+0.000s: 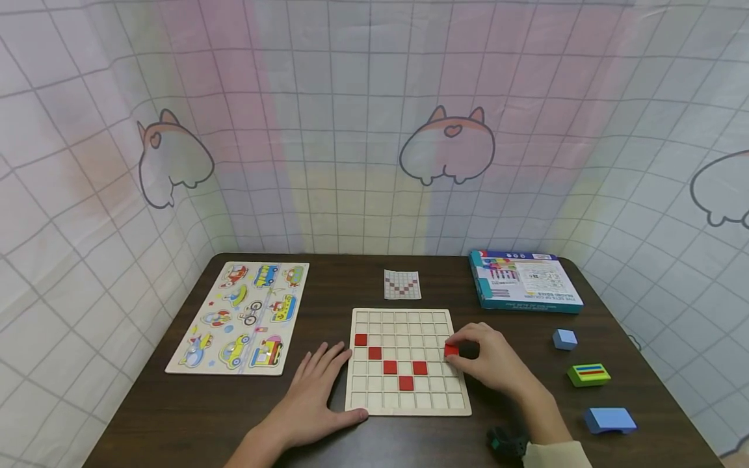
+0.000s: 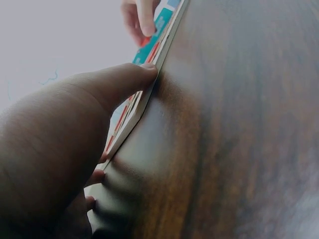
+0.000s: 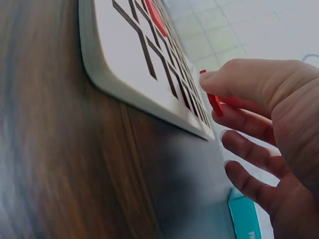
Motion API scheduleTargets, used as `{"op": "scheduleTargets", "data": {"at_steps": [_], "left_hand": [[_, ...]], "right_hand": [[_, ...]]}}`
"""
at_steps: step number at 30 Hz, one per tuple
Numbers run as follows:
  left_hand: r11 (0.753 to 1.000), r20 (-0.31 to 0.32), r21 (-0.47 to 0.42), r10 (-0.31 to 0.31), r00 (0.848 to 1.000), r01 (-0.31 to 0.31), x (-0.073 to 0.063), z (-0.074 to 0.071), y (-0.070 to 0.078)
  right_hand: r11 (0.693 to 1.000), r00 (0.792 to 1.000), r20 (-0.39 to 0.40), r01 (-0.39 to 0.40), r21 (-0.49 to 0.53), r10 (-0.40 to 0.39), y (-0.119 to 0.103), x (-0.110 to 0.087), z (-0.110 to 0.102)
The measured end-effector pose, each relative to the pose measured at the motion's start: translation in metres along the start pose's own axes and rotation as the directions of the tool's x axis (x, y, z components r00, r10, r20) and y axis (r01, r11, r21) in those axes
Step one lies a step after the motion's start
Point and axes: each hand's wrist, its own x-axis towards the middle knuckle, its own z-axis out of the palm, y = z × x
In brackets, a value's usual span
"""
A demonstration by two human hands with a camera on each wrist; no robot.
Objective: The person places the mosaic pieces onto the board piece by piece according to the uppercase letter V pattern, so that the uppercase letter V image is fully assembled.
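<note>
A pale wooden grid board lies at the middle of the table, with several red square tiles set in its cells in a slanting line that turns up at the right. My right hand pinches another red tile between thumb and fingers, over the board's right edge. At the board's left side my left hand lies spread, fingertips by the edge. Its thumb rests at the near-left corner. Behind the board is a small paper card printed with a grid and a V of coloured squares.
On the left lies a vehicle picture puzzle board. A teal-edged box sits at the back right. Down the right side stand a blue cube, a green striped block and a blue arch block. Grid-patterned cloth surrounds the table.
</note>
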Motion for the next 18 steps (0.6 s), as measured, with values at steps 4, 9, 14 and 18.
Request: {"op": "scheduleTargets", "data": {"at_steps": [4,9,14,18], "left_hand": [[1.000,0.000,0.001,0.003,1.000,-0.003,0.000,0.000,0.000],[1.000,-0.008,0.009,0.013,1.000,-0.013,0.000,0.001,-0.001],[1.000,-0.012,0.004,0.018,1.000,-0.018,-0.001,0.001,-0.001],[1.000,-0.012,0.001,0.016,1.000,-0.016,0.000,0.000,-0.001]], "right_hand": [[1.000,1.000,0.013,-0.001,0.021,0.001,-0.005,0.004,0.006],[1.000,1.000,0.019,0.003,0.024,-0.003,-0.011,0.008,0.011],[0.999,0.999,0.053,-0.003,0.046,0.001,-0.018,0.011,0.015],[0.999,0.997,0.074,0.010,0.048,-0.014,-0.021,0.014,0.017]]}}
